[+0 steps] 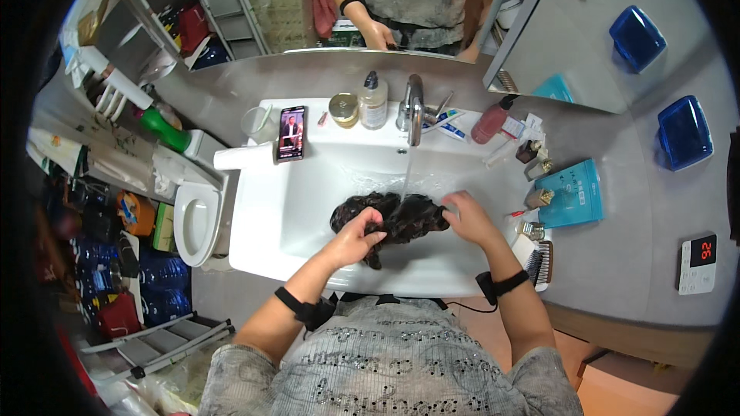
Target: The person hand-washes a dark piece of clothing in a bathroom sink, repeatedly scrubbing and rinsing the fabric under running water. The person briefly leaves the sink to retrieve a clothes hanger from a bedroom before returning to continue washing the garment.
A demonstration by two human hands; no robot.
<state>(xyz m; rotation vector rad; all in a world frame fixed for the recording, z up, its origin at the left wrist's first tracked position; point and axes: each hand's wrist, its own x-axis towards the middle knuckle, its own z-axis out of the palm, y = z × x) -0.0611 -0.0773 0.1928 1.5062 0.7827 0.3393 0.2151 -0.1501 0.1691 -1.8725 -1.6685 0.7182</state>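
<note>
A wet, dark, patterned cloth item [404, 219] lies bunched in the white washbasin [260, 231], under a thin stream of water from the chrome faucet [414, 110]. My left hand [361, 237] grips the cloth near its left part, thumb and fingers close together. At the right end of the cloth is my right hand [467, 216], its fingertips pinching the edge. Part of the cloth hangs down toward the front of the basin, below my left hand. Water ripples behind the cloth.
On the basin's back ledge stand a phone [291, 133], a round jar [344, 110], a clear pump bottle [373, 103] and a pink pump bottle [491, 120]. Small bottles, a teal pouch [572, 193] and a hairbrush [543, 263] line the right side. A toilet [198, 222] is at left.
</note>
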